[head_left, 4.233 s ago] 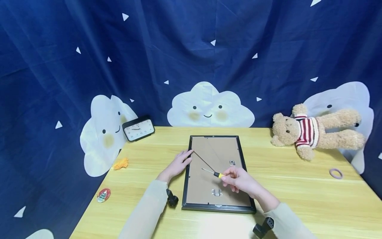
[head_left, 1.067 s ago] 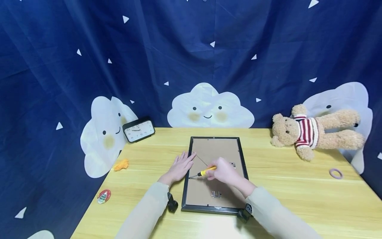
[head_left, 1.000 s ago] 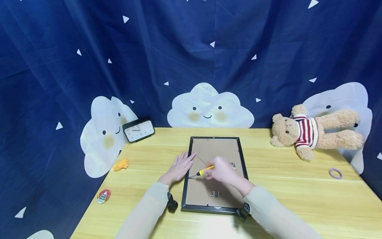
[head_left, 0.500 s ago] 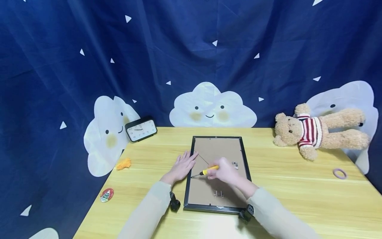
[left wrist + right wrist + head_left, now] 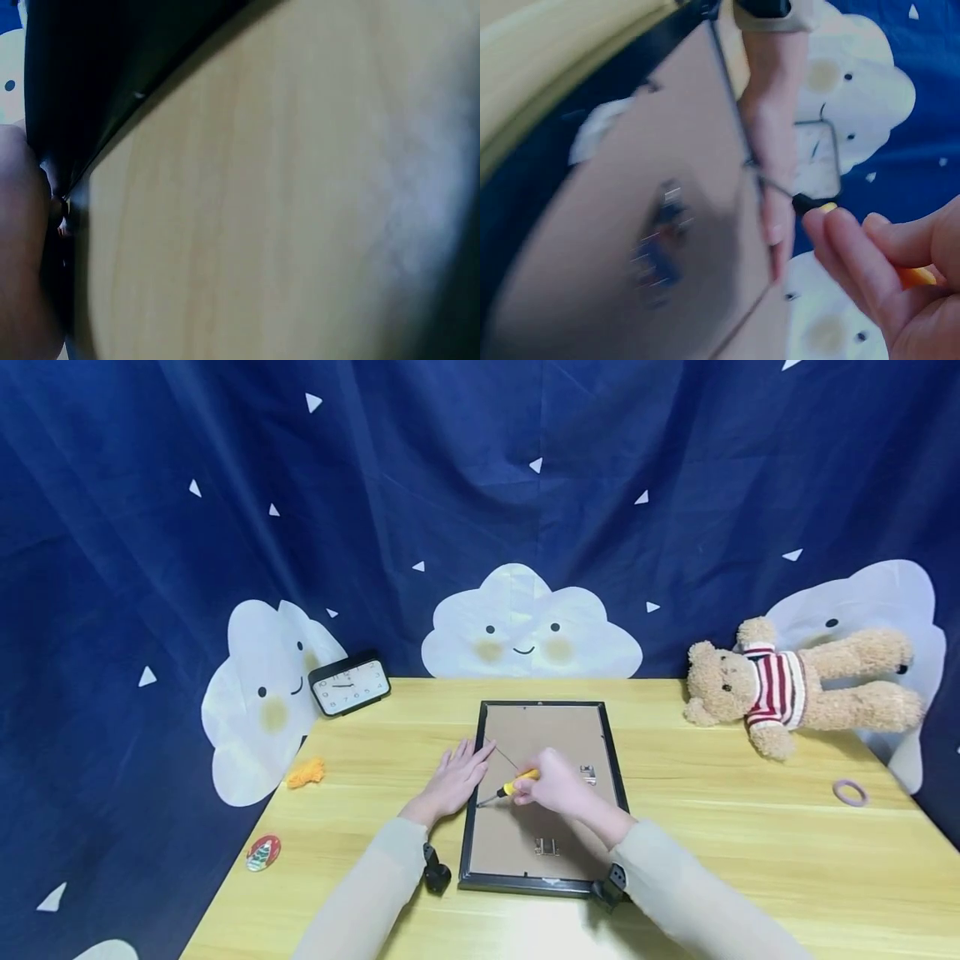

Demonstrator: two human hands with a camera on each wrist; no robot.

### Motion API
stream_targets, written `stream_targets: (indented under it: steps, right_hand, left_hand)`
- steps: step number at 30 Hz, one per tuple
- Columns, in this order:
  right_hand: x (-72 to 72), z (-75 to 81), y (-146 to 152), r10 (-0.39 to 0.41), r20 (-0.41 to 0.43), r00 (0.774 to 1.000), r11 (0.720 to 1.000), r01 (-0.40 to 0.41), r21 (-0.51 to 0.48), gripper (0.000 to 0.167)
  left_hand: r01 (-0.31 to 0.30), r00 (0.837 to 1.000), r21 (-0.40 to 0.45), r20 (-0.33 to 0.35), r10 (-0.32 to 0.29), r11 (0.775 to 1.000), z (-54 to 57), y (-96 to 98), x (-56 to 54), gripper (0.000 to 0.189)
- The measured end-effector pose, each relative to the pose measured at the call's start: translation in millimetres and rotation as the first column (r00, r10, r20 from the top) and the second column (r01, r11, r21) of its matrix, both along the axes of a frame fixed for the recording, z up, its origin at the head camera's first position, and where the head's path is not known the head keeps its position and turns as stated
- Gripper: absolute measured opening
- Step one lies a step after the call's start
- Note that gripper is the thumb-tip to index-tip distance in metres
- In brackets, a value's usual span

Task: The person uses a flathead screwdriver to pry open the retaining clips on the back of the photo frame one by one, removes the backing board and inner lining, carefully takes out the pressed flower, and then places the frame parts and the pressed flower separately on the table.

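A black picture frame (image 5: 467,852) lies on its front, its brown backing board (image 5: 502,847) facing up. Two metal hangers (image 5: 547,847) and small dark tabs show on the back. My left hand (image 5: 452,783) rests on the frame's left side with straight fingers, the frame's dark side (image 5: 112,67) close by in the left wrist view. With curled fingers my right hand (image 5: 558,787) grips a yellow-handled screwdriver (image 5: 508,789) with a black collar. Its tip reaches a tab at the left inner edge; contact is too small to confirm. The right wrist view shows the screwdriver (image 5: 804,203) between thumb and fingers (image 5: 855,255).
On the left of the wooden table (image 5: 360,793) are a black clock (image 5: 349,685), an orange yarn bundle (image 5: 306,772) and a round red badge (image 5: 263,853). A teddy bear (image 5: 795,687) and a purple ring (image 5: 850,792) lie on the right. A blue curtain (image 5: 480,485) stands behind.
Since the oldest frame, the right hand has brought the screwdriver left and turned its tip to the left edge tab. Over the last second both hands stay nearly in place.
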State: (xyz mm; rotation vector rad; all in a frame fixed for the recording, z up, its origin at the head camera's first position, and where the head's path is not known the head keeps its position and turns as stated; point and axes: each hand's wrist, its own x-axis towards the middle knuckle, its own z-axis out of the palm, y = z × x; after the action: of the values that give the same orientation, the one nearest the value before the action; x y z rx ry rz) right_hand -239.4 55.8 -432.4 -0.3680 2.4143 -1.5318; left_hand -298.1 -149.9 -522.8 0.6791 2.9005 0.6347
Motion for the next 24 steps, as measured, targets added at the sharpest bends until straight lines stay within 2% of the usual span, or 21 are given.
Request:
stream_targets:
  steps: [4,7,10,12,14,19,21,22,24]
  right_hand:
    - [2.9,14.9,-11.5,0.077,-0.118,0.99,0.984,-0.056,0.167,0.015]
    - [5.2,21.1,-20.5,0.124,-0.205,0.971,0.951,-0.058,0.304,0.016]
    - [6.6,25.9,-29.2,0.181,-0.293,0.939,0.908,-0.045,0.417,0.011]
    - [6.6,29.0,-35.9,0.22,-0.334,0.916,0.89,-0.048,0.454,0.008]
    - [6.4,32.8,-43.8,0.266,-0.357,0.895,0.873,-0.066,0.484,0.012]
    - [6.1,41.9,-62.1,0.372,-0.384,0.845,0.831,-0.119,0.544,0.019]
    - [5.3,40.6,-59.6,0.37,-0.392,0.842,0.838,-0.121,0.532,0.022]
    - [4.8,38.7,-54.8,0.347,-0.384,0.856,0.852,-0.116,0.511,0.025]
    - [2.9,33.4,-39.2,0.262,-0.317,0.912,0.906,-0.119,0.405,0.027]
  left_hand:
    - [-0.003,1.0,0.002,-0.008,0.003,1.0,-1.1,0.6,1.0,0.048]
    - [-0.005,1.0,-0.011,-0.005,0.005,1.0,-3.1,-1.2,1.9,0.048]
    - [0.009,1.0,-0.013,-0.003,-0.009,1.0,-4.3,-4.0,2.8,0.05]
    - [0.019,1.0,-0.007,-0.004,-0.019,1.0,-3.8,-6.2,2.8,0.051]
    - [0.03,0.999,-0.014,-0.018,-0.03,0.999,-2.5,-9.1,3.3,0.052]
    - [0.048,0.997,-0.079,-0.05,-0.052,0.996,1.5,-14.3,5.2,0.05]
    - [0.05,0.998,-0.079,-0.044,-0.053,0.996,2.7,-12.2,5.1,0.05]
    - [0.05,0.998,-0.062,-0.039,-0.053,0.997,2.7,-10.4,4.6,0.05]
    - [0.049,0.998,-0.035,-0.026,-0.05,0.998,2.4,-5.4,3.3,0.051]
